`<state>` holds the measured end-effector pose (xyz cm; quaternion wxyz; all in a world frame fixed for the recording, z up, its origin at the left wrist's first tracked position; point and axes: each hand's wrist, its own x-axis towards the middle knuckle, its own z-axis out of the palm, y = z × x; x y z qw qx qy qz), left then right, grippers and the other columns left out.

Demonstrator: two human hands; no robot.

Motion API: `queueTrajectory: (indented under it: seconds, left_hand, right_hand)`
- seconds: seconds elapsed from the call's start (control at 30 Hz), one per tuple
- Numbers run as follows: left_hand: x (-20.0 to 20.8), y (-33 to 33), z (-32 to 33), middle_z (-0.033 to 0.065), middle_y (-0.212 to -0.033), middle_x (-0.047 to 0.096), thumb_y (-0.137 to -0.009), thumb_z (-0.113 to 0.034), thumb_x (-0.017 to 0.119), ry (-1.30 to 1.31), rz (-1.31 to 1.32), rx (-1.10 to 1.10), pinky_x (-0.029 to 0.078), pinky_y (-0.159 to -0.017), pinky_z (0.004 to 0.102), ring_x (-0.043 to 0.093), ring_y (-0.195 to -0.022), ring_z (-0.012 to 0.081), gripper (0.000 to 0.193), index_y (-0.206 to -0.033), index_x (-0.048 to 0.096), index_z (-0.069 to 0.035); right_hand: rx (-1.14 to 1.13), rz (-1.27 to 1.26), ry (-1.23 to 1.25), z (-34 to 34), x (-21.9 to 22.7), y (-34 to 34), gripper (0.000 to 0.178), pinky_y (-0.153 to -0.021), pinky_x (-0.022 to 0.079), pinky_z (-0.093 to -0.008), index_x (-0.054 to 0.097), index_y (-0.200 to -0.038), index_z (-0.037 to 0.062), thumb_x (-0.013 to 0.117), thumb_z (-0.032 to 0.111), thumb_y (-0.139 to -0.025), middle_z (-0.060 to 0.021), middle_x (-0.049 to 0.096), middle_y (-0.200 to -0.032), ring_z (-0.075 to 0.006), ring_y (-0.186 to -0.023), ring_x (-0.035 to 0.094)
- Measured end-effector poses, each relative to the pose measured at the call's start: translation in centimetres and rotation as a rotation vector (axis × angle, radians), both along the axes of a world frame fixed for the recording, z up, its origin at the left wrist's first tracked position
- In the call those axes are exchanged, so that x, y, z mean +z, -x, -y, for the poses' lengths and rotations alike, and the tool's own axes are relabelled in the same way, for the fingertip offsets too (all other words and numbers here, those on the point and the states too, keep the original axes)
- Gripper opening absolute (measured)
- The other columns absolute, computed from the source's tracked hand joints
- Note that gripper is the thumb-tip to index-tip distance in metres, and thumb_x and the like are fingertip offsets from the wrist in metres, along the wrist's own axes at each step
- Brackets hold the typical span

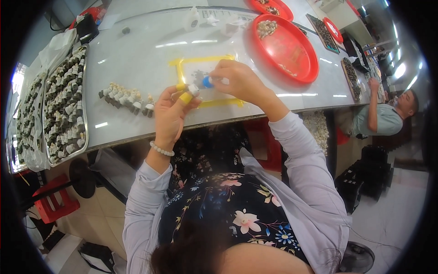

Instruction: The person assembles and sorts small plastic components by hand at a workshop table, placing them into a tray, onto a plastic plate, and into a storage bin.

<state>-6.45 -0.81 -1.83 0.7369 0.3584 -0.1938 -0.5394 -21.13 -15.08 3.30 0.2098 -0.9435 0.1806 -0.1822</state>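
Observation:
My left hand is over the near part of the table, with yellow coverings on its thumb and a finger. Between those fingertips it pinches a small white piece, too small to name. My right hand is closed just to the right of it, fingers pressed together. At its fingertips shows a small blue thing; whether it is a finger cover or something held, I cannot tell. Beneath both hands lies a rectangle of yellow tape with dark bits inside. Left of my left hand stands a row of small pieces with white wrapping.
At the left edge a metal tray holds many wrapped pieces. A red round tray with pale bits lies right of the tape. Dark trays stand farther right, near a seated person. A white bottle stands at the back.

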Motion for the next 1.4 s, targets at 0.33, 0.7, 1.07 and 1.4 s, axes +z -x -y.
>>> queueTrajectory:
  seconds: [0.33,0.7,1.07,1.4]
  left_hand:
    - [0.3,0.0,-0.1,0.0137,-0.091,0.062,-0.083,-0.003,0.057,0.004,-0.019,0.012,0.051,-0.073,0.0315,0.062,-0.078,0.0209,0.019,-0.102,0.054,0.000]
    - [0.5,0.0,0.0,0.0135,-0.092,0.062,-0.083,-0.003,0.057,0.000,-0.032,-0.010,0.051,-0.073,0.0321,0.062,-0.079,0.0212,0.020,-0.102,0.054,0.001]
    - [0.5,-0.1,-0.2,0.0136,-0.093,0.062,-0.083,-0.004,0.057,-0.004,-0.026,-0.039,0.051,-0.072,0.0310,0.062,-0.079,0.0214,0.020,-0.102,0.054,0.001]
    - [0.4,-0.1,-0.3,0.0131,-0.091,0.062,-0.083,-0.005,0.058,-0.019,-0.026,-0.048,0.052,-0.069,0.0294,0.062,-0.075,0.0206,0.021,-0.102,0.054,0.001]
  right_hand:
    - [0.064,-0.166,0.106,0.3,0.1,-1.1,0.015,-0.065,0.045,-0.0346,0.065,-0.086,0.0053,0.062,0.012,-0.072,-0.0103,0.056,-0.078,-0.0270,-0.074,0.055]
    - [0.036,-0.013,0.105,0.2,0.1,-0.7,0.014,-0.062,0.044,-0.0358,0.065,-0.082,0.0064,0.062,0.015,-0.072,-0.0076,0.057,-0.076,-0.0255,-0.072,0.056]
    - [-0.054,0.196,-0.262,-1.4,1.0,-0.5,0.018,-0.064,0.043,-0.0274,0.066,-0.090,0.0069,0.065,0.012,-0.074,-0.0057,0.060,-0.078,-0.0171,-0.071,0.057]
    - [-0.010,0.238,-0.688,-2.5,-0.1,-0.9,0.019,-0.071,0.042,-0.0227,0.065,-0.097,0.0045,0.063,0.009,-0.078,-0.0027,0.062,-0.083,-0.0102,-0.078,0.056]
